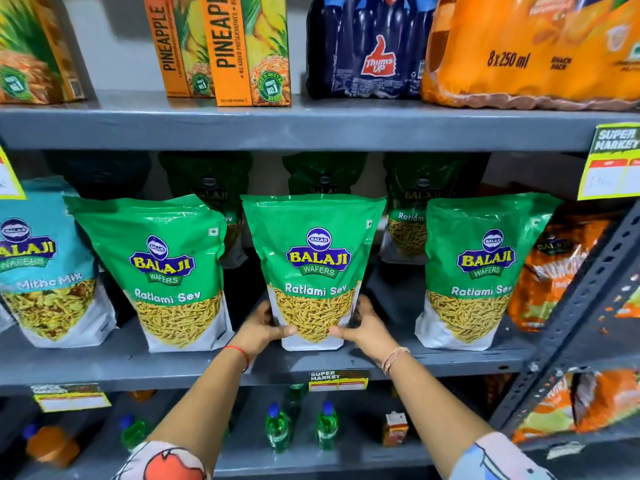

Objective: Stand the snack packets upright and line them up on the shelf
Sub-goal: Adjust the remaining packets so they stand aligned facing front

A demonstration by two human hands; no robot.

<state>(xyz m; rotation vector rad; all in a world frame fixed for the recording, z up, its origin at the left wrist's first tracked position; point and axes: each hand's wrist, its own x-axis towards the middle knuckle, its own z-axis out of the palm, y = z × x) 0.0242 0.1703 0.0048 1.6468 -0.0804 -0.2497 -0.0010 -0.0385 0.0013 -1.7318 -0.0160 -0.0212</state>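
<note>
A green Ratlami Sev packet (313,268) stands upright at the middle of the grey shelf (138,362), near its front edge. My left hand (263,329) grips its lower left corner and my right hand (363,323) grips its lower right corner. Two matching green packets stand upright beside it, one to the left (162,271) and one to the right (474,271). A teal Mitha Mix packet (45,268) stands at the far left. Several more green packets (207,188) stand in a dim back row.
An orange snack packet (554,268) leans at the right end by the perforated upright post (588,292). Juice cartons (239,50) and drink multipacks (367,46) fill the shelf above. Small green bottles (277,427) stand on the shelf below. Price tags (337,380) hang on shelf edges.
</note>
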